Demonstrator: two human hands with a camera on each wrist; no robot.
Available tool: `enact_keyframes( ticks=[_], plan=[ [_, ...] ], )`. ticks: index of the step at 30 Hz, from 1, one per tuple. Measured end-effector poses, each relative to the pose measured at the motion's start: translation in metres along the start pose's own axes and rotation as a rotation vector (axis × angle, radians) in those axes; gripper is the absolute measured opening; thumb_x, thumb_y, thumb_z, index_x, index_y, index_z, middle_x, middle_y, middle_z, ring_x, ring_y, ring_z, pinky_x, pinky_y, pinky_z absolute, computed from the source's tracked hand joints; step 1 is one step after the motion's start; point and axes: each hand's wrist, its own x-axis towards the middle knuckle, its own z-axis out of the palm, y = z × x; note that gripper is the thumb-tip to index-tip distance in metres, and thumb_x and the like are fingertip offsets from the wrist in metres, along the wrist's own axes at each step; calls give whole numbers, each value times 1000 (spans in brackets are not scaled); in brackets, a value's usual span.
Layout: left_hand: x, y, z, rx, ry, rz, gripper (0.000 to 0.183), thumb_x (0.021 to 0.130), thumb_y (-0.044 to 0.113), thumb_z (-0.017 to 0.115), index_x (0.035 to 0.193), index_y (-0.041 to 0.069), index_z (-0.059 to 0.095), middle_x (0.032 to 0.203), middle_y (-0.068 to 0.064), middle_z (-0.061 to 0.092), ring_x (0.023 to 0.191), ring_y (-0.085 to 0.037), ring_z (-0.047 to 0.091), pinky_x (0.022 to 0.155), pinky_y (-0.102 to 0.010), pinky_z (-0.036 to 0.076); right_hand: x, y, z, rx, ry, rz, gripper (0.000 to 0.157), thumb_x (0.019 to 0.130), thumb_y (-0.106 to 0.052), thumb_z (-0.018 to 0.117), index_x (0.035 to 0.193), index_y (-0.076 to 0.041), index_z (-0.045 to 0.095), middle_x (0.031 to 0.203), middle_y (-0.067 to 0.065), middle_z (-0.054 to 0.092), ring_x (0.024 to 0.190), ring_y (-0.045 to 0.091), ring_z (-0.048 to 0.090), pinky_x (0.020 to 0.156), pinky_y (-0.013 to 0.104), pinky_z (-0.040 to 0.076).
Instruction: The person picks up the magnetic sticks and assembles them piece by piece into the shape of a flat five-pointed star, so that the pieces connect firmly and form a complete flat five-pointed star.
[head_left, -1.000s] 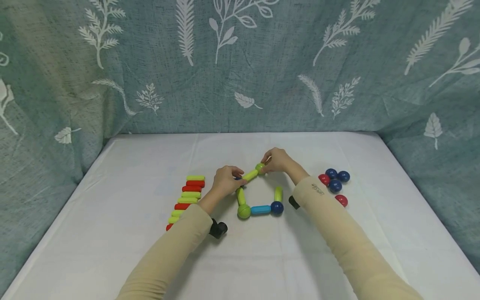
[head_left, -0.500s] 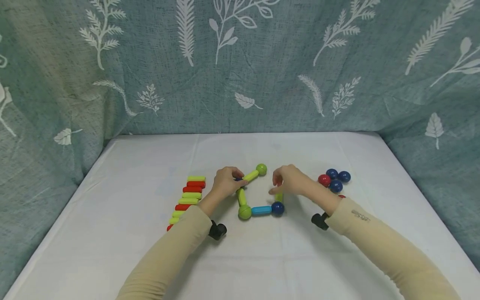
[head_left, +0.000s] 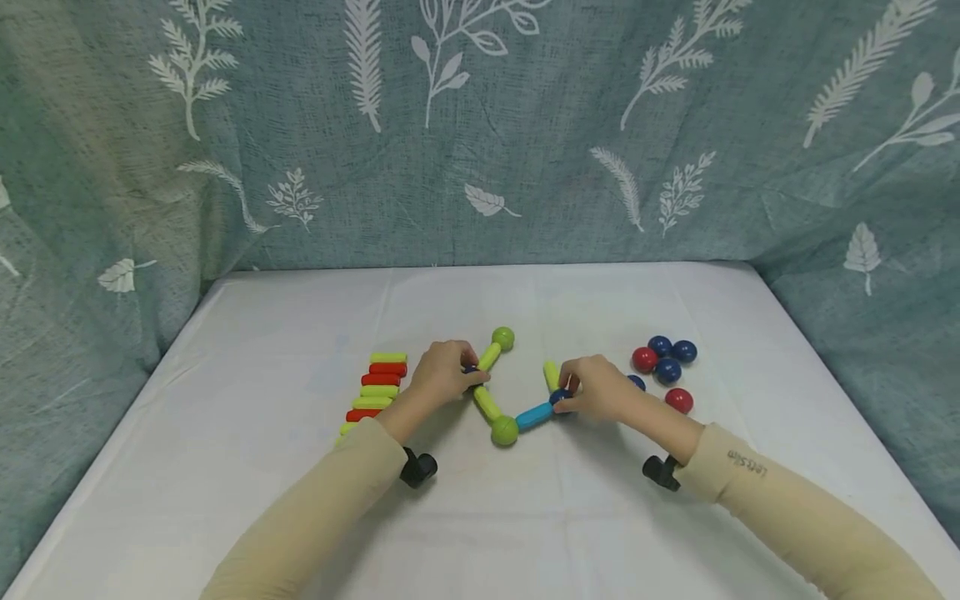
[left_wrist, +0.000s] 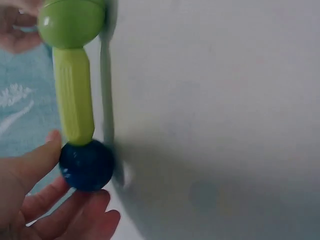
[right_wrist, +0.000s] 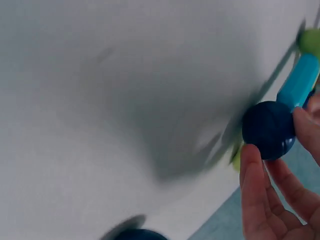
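An open chain of rods and balls lies mid-table. My left hand [head_left: 441, 372] pinches its dark blue ball [left_wrist: 87, 166] at the left corner, thumb on one side and fingers on the other. From that ball one yellow-green rod [head_left: 490, 357] runs up to a green ball [head_left: 503, 338], and another rod [left_wrist: 74, 95] runs down to a second green ball [head_left: 505, 431]. A light blue rod [head_left: 535, 416] joins that lower ball to another dark blue ball [right_wrist: 269, 130], which my right hand [head_left: 598, 389] holds between thumb and fingers. One more yellow-green rod [head_left: 551, 375] points up from it.
Left of the chain, several red rods [head_left: 388, 368] and yellow-green rods [head_left: 380, 391] lie in a column, partly behind the left arm. To the right sit loose dark blue balls [head_left: 667, 371] and red balls [head_left: 679, 401]. A patterned cloth [head_left: 480, 133] hangs behind the table.
My right hand has left the upper green ball and come down onto the right dark blue ball. The chain's lower part has swung, its light blue rod now slanting. My left hand keeps its hold.
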Motion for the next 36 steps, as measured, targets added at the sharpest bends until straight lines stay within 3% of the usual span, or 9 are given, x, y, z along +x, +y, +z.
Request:
enact_keyframes(
  ticks=[5, 11, 19, 28, 32, 36],
  plan=[
    [-18, -1, -3, 10, -53, 65, 19, 77, 21, 74, 82, 5, 64, 76, -2, 59, 70, -16, 52, 63, -26, 44, 9, 11, -6, 10, 18, 20, 24, 76, -15, 74, 95, -3, 65, 90, 10, 63, 83, 23, 57, 74, 37, 48],
    [-36, 3, 3, 19, -58, 108, 22, 77, 21, 75, 76, 5, 60, 65, 0, 53, 61, -14, 49, 54, -23, 40, 20, 14, -11, 50, 26, 31, 26, 76, -9, 72, 100, -1, 65, 100, 13, 64, 96, 29, 57, 84, 44, 46],
    [-48, 12, 11, 60, -59, 183, 26, 76, 21, 75, 69, 5, 56, 60, 1, 51, 54, -12, 47, 49, -21, 38, 32, 14, -18, 95, -5, 45, 30, 78, -3, 70, 106, 2, 63, 107, 17, 61, 101, 31, 56, 84, 41, 47],
    [-54, 19, 13, 61, -86, 187, 27, 77, 21, 75, 68, 6, 55, 60, 1, 51, 53, -11, 46, 48, -20, 36, 34, 17, -21, 122, -12, 29, 31, 77, 0, 69, 107, 4, 63, 107, 17, 62, 101, 33, 56, 84, 39, 48],
    [-51, 16, 0, 77, -124, 143, 24, 77, 25, 74, 76, 5, 61, 66, 1, 54, 58, -13, 48, 52, -22, 39, 34, 18, -19, 130, -2, 25, 31, 77, -1, 70, 108, 4, 63, 108, 17, 62, 99, 31, 58, 83, 37, 48],
    [-39, 1, -35, 162, -102, 118, 23, 82, 25, 69, 91, 4, 66, 83, -6, 63, 76, -21, 57, 65, -30, 47, 33, 19, -17, 140, 10, 24, 31, 78, -1, 69, 108, 3, 63, 109, 17, 62, 96, 29, 60, 81, 35, 49]
  ],
)
